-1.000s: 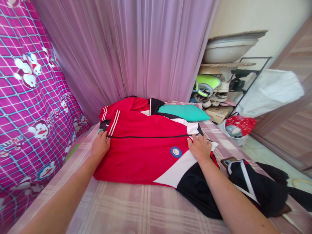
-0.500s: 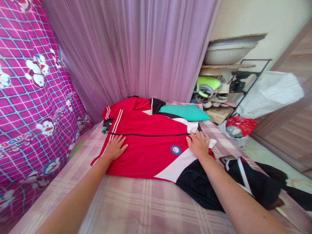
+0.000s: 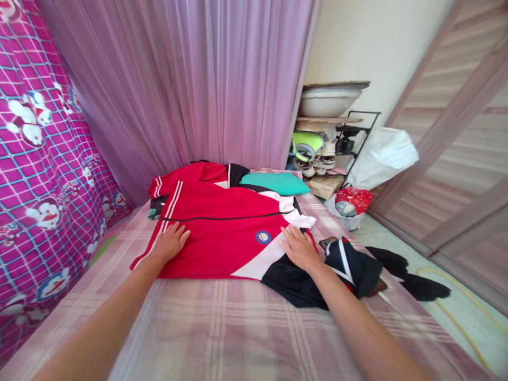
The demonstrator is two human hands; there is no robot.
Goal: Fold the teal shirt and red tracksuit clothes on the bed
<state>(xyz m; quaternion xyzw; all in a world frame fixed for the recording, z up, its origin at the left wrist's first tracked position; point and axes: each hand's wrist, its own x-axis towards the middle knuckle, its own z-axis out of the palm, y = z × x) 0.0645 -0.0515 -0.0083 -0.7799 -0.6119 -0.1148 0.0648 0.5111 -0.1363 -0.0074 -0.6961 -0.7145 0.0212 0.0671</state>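
A red jacket with white and black panels, a black zip line and a round blue badge lies spread on a pink checked bed. My left hand rests flat on its left part, fingers apart. My right hand lies flat on its right side, where the white and black panels meet. Neither hand grips anything. A second red garment lies behind the jacket, and a teal folded cloth sits beside it.
A black garment with white trim lies at the bed's right edge and spills onto the floor. A purple curtain hangs behind; a pink cartoon-print cloth is on the left. A shoe rack, white bag and red bag stand to the right.
My left hand slid from the jacket's left edge onto its front. My right hand moved down from the collar area to the white and black panels. The view shifted right.
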